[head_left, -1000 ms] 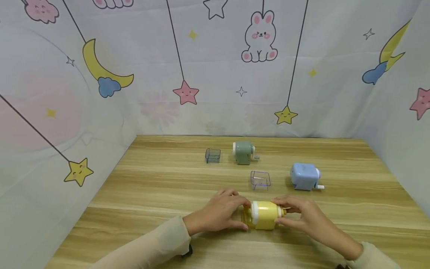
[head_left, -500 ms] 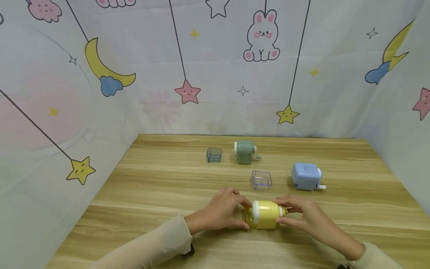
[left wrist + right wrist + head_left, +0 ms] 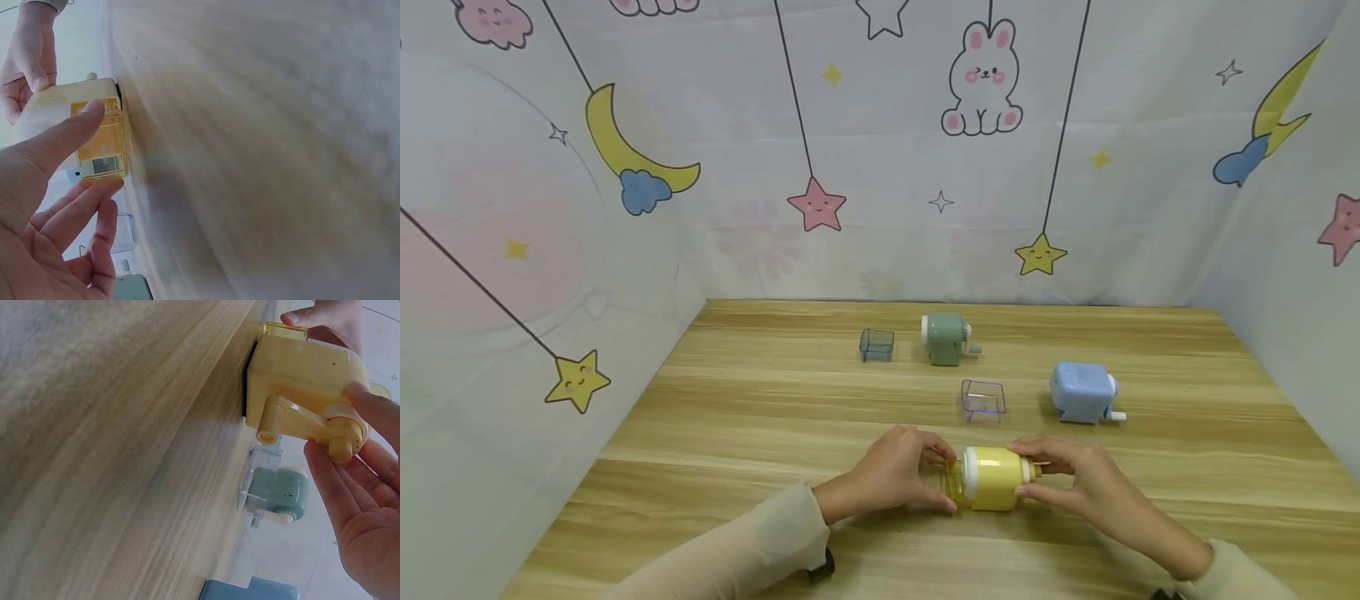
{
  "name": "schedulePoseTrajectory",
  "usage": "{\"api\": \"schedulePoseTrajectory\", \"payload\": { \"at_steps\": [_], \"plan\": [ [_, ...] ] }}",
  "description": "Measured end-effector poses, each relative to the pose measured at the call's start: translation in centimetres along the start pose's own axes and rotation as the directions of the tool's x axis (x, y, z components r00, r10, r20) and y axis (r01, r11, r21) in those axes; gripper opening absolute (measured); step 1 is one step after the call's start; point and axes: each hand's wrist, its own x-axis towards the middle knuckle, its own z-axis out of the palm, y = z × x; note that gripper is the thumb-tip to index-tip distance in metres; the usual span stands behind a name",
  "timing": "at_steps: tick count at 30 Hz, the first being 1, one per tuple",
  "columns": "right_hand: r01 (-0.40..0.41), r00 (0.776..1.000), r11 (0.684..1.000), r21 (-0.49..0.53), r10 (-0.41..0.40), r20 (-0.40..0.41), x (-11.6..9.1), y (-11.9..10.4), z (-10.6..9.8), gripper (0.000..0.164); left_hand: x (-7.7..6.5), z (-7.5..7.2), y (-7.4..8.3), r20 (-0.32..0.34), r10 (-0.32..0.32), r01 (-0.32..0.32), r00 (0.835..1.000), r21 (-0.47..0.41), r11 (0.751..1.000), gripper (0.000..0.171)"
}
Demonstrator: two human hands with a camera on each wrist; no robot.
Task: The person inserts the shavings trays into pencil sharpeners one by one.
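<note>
A yellow hand-crank pencil sharpener (image 3: 996,478) with a white front rim stands on the table between both hands. My left hand (image 3: 891,473) pinches the see-through yellow shavings drawer (image 3: 103,147) at its front, thumb on one side and fingers on the other. At the crank end my right hand (image 3: 1086,487) grips the sharpener's body between thumb and fingers. The right wrist view shows the yellow crank (image 3: 294,419) pointing toward the table, beside the right fingers. In the head view the left hand partly hides the drawer.
Behind the hands stand a blue pencil sharpener (image 3: 1082,392) and a green one (image 3: 944,339), each with a crank. A clear purple-edged drawer (image 3: 983,400) and a grey-blue drawer (image 3: 877,345) lie left of them on the wooden table (image 3: 737,400). Printed cloth walls surround it.
The left hand's fingers have shifted slightly at the drawer, uncovering more of its far edge. The right hand and the yellow sharpener stay in nearly the same place.
</note>
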Motion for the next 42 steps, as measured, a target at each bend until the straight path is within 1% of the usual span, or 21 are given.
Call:
{"api": "schedulePoseTrajectory", "payload": {
  "at_steps": [2, 4, 8, 11, 18, 38, 42],
  "plan": [
    [-0.003, 1.000, 1.000, 0.002, 0.003, 0.000, 0.00, -0.01, 0.00, 0.047, -0.04, 0.08, 0.00, 0.001, -0.006, 0.006, 1.000, -0.028, 1.000, 0.053],
    [-0.003, 1.000, 1.000, 0.002, 0.003, 0.000, 0.02, 0.00, 0.01, 0.047, -0.07, 0.16, 0.00, 0.005, -0.015, 0.016, 1.000, -0.079, 0.997, 0.052],
    [-0.006, 1.000, 1.000, 0.002, 0.006, 0.002, 0.07, -0.02, 0.01, 0.047, -0.11, 0.30, 0.15, 0.026, -0.037, 0.042, 0.999, -0.202, 0.978, 0.049],
    [-0.007, 1.000, 1.000, -0.001, 0.007, 0.003, 0.06, -0.07, 0.01, 0.047, -0.11, 0.36, 0.24, 0.034, -0.035, 0.042, 0.999, -0.247, 0.968, 0.048],
    [-0.011, 1.000, 1.000, -0.009, 0.011, 0.000, 0.01, -0.05, 0.04, 0.047, -0.12, 0.44, 0.21, 0.037, -0.040, 0.048, 0.999, -0.256, 0.965, 0.048],
    [-0.012, 1.000, 1.000, 0.008, 0.012, 0.000, 0.03, -0.05, 0.00, 0.047, 0.06, 0.61, 0.14, 0.025, -0.025, 0.031, 0.999, -0.241, 0.970, 0.049],
    [-0.013, 1.000, 1.000, 0.012, 0.013, 0.000, 0.02, 0.13, 0.03, 0.047, 0.11, 0.66, 0.13, 0.028, -0.030, 0.036, 0.999, -0.241, 0.970, 0.049]
  ]
}}
